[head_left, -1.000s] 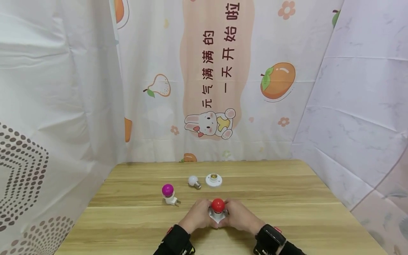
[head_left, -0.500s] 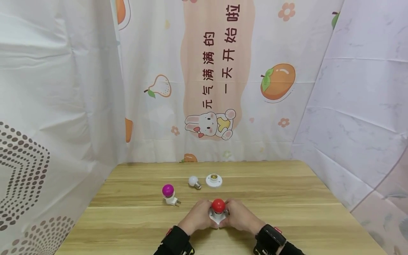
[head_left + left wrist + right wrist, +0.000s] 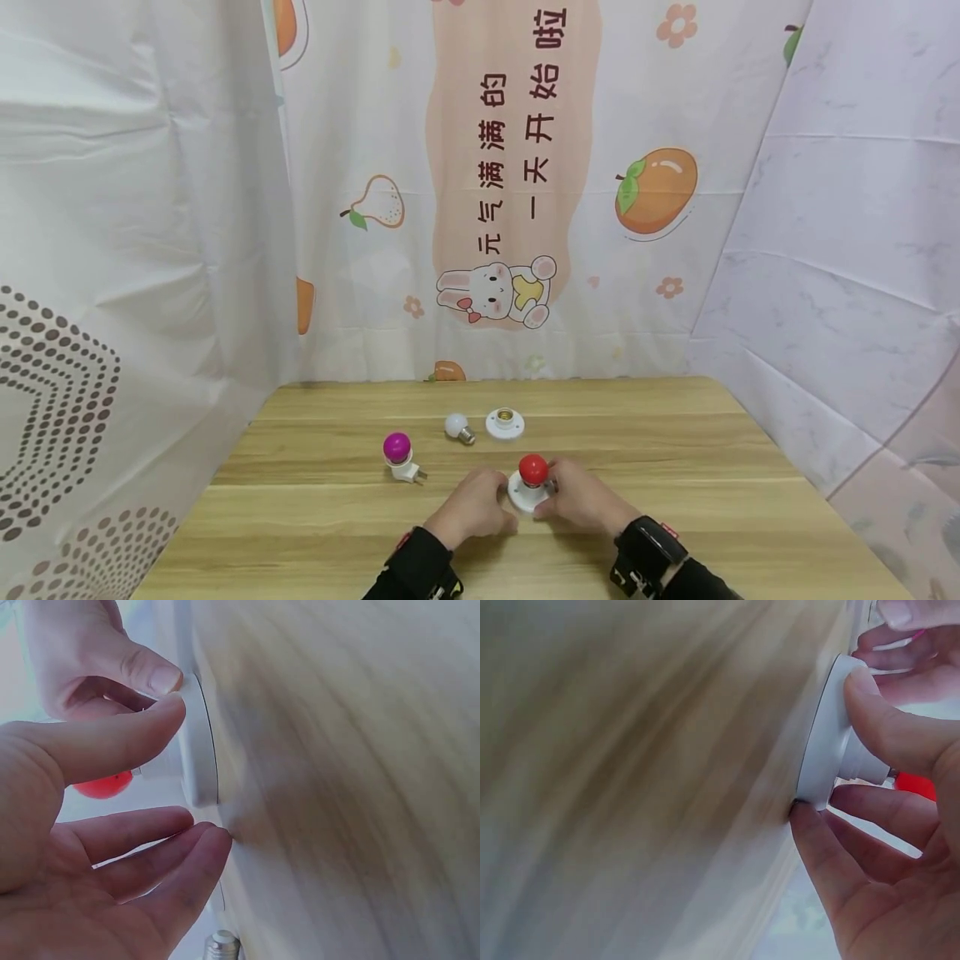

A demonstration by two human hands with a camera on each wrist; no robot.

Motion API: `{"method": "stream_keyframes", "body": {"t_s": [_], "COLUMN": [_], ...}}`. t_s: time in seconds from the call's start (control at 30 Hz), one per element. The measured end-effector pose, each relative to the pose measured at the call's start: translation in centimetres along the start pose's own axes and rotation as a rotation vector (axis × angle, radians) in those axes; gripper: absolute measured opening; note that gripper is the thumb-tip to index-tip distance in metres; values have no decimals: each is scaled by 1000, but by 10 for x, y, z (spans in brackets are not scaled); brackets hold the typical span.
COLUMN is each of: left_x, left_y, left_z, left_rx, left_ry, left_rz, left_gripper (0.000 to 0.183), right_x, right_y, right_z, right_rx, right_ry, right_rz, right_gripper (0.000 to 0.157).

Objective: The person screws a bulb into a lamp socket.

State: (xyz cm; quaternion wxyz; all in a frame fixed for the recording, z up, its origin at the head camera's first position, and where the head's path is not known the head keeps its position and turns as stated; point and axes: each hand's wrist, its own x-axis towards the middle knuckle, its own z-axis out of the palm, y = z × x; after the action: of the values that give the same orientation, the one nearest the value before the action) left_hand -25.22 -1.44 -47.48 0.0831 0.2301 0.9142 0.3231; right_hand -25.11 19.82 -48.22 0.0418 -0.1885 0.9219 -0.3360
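A red bulb (image 3: 533,469) stands upright in a round white lamp holder (image 3: 522,497) near the front middle of the table. My right hand (image 3: 585,498) grips the lamp holder from the right. In the right wrist view its thumb (image 3: 900,739) presses the near rim and its fingers reach round the far side. My left hand (image 3: 472,505) is just left of the lamp holder, fingers relaxed and spread from the thumb, holding nothing. The left wrist view has that thumb (image 3: 112,742) overlapping the holder's rim, with the left fingertips beside the tabletop.
Behind the hands lie a white bulb (image 3: 458,427) on its side and another round white lamp holder (image 3: 506,423) with its socket bare. A purple bulb (image 3: 397,448) in a white plug-in socket (image 3: 406,472) is further left. Printed curtains (image 3: 360,283) enclose the wooden table (image 3: 660,442).
The red bulb and its lamp holder have shifted right and slightly away with my right hand. My left hand has let go, leaving a gap between it and the holder.
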Motion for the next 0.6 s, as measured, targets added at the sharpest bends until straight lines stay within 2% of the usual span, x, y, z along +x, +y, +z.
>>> {"method": "stream_keyframes", "body": {"t_s": [0.23,0.47,0.6], "left_x": [1,13,21], "left_y": [3,2,4], "left_z": [1,0,-2], "left_rx": [-11,46,75], "left_ry": [0,125,166], "left_rz": [-13,94,101], "left_gripper": [52,52,63], "right_x": [0,-1,-2], "right_y": [12,18,19], "right_z": [-10,-16,-18], "right_rx": [-40,-89,-92], "right_ry": [43,94,112], "right_rz": [18,103,116], "right_gripper": [43,38,37]}}
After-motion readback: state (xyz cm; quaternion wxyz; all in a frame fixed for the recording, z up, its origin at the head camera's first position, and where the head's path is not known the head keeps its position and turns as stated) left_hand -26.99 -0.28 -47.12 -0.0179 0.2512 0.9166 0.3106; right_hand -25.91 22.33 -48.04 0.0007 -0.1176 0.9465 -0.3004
